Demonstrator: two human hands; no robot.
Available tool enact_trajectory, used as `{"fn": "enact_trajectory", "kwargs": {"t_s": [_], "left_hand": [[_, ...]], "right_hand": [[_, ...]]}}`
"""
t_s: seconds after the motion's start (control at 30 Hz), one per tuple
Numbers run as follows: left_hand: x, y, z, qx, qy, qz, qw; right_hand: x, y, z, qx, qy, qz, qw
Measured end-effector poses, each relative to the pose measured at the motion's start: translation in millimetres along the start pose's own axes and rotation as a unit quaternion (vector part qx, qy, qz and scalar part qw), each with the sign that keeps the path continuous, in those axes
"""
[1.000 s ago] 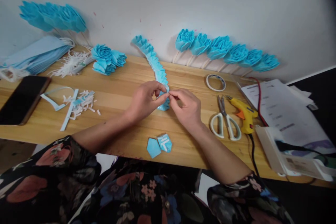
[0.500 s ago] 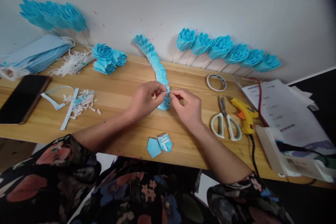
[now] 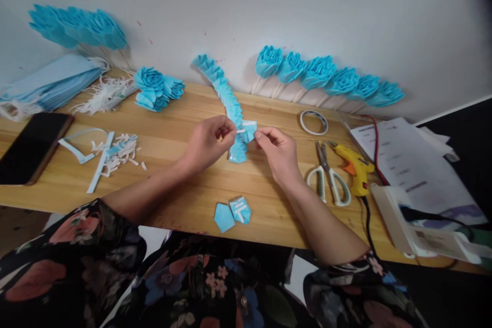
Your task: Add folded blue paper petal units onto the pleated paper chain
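Note:
My right hand (image 3: 280, 156) pinches the edge of a small blue folded petal piece (image 3: 250, 129) with pale strips on it. My left hand (image 3: 212, 144) is closed at the fingertips on a narrow white strip (image 3: 240, 131) that stretches toward that piece. Behind them, a long curved row of pleated blue petals (image 3: 223, 91) runs from near the wall down to just below my fingers. Two blue pentagon pieces lie near the front edge: a plain one (image 3: 224, 218) and one with white strips across it (image 3: 240, 210).
Scissors (image 3: 328, 179), a yellow glue gun (image 3: 355, 166) and a tape roll (image 3: 314, 122) lie to the right, by a power strip (image 3: 400, 223). On the left are a phone (image 3: 33, 148), paper scraps (image 3: 122, 151) and stacked masks (image 3: 54, 82). Blue flowers (image 3: 321, 73) lean on the wall.
My hands have moved apart, the right one slightly to the right. The blue petal piece now shows between them, with the white strip drawn out toward the left fingers.

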State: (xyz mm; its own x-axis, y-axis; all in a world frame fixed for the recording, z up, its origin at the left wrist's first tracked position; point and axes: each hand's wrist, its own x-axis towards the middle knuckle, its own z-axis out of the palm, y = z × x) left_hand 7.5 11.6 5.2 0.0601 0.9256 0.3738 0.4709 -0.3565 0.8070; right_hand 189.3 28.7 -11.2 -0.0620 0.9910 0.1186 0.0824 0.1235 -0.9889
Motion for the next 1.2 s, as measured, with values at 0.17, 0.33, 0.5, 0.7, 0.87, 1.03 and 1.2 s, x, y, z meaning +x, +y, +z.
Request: {"fn": "enact_trajectory", "kwargs": {"t_s": [0.17,0.33,0.5,0.7,0.87,1.03,1.2], "left_hand": [[4.2,2.0,-20.5,0.046,0.029,-0.015,0.998],[-22.5,-11.3,-90.5,0.201,0.102,-0.047,0.973],[-73.7,-50.1,-168.1,0.374,0.106,-0.127,0.912],[-93.1,-68.4,-192.9,0.357,0.15,-0.078,0.919],[-61.2,-31.7,-146.5,0.284,0.123,0.01,0.951],[-13.3,-2.0,-75.4,0.049,-0.065,-0.049,0.995],[17.6,-0.3,-26.9,-0.14,-0.163,-0.128,0.968]], "right_hand": [[3.7,1.6,-1.6,0.062,0.015,0.057,0.996],[5.1,2.9,-1.5,0.092,0.01,0.072,0.993],[4.1,1.7,1.0,0.104,-0.001,0.086,0.991],[3.6,2.5,1.9,0.099,-0.006,0.083,0.992],[2.0,2.5,2.0,0.102,-0.039,0.076,0.991],[-1.2,1.1,2.1,0.089,-0.067,0.063,0.992],[-2.2,1.8,1.0,0.081,-0.086,0.047,0.992]]}}
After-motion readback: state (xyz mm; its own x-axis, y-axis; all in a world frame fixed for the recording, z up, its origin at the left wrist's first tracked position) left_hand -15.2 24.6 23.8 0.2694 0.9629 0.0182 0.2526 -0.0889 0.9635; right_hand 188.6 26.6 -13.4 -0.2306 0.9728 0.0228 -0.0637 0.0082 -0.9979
